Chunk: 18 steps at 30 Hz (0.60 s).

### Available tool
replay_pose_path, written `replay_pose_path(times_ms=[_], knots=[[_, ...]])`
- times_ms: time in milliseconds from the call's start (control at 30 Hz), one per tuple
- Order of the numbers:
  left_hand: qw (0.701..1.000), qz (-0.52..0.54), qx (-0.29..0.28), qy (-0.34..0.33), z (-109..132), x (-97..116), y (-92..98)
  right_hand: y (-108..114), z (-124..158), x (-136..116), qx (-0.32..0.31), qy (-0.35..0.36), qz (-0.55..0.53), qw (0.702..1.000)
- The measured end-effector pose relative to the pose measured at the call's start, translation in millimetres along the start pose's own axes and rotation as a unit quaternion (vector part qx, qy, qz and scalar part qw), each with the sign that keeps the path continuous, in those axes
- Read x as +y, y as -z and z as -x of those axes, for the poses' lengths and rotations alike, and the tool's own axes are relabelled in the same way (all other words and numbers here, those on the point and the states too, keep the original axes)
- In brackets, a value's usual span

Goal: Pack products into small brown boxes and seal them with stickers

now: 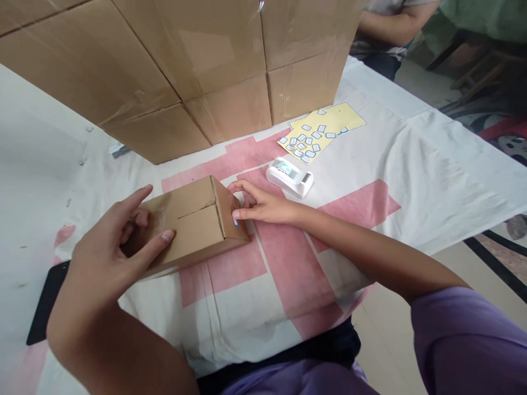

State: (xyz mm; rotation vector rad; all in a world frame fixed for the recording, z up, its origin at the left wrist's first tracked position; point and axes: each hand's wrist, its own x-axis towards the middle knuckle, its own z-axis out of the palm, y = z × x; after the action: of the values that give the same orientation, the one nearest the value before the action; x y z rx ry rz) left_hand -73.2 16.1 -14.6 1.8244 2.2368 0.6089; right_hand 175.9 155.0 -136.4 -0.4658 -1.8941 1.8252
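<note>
A closed cardboard box (193, 214) lies on the cloth in front of me, its top seam running lengthwise. My left hand (123, 236) is around its left end, with the thumb on the top face, the index finger stretched out and the other fingers curled. At the right end face is my right hand (257, 204). Its thumb presses on a small white label (236, 221) with a blue edge, and the index finger reaches the far edge of that face. How firmly the label sticks to the box is hidden by the thumb.
A wall of stacked, taped cartons (222, 71) stands behind. A white tape-dispenser-like device (290, 176) and a yellow sheet (349, 115) with several small labels lie at right. A dark flat object (45, 302) is at left. Another person's arm (387, 27) shows beyond the table.
</note>
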Motion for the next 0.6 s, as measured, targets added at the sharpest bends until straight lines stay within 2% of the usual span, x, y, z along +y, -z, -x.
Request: replay_pose_path(times_ms=[133, 233, 367, 500, 600], knots=[[0.999, -0.032, 0.004, -0.030, -1, 0, -0.3, 2, 4, 2, -0.034, 0.003, 0.044, 0.998], [0.998, -0.047, -0.001, -0.049, -4, -8, -0.3, -1, 10, -2, -0.048, 0.023, 0.093, 0.994], [0.997, -0.051, -0.010, -0.064, -11, -27, -2.6, -19, 13, -12, 0.020, 0.048, 0.209, 0.977], [0.994, -0.028, -0.016, -0.104, -21, -32, -8.9, -34, 6, -15, 0.048, 0.044, 0.224, 0.972], [0.991, 0.046, 0.051, -0.118, -26, -40, -7.2, -35, 12, -24, 0.095, 0.014, 0.223, 0.970]])
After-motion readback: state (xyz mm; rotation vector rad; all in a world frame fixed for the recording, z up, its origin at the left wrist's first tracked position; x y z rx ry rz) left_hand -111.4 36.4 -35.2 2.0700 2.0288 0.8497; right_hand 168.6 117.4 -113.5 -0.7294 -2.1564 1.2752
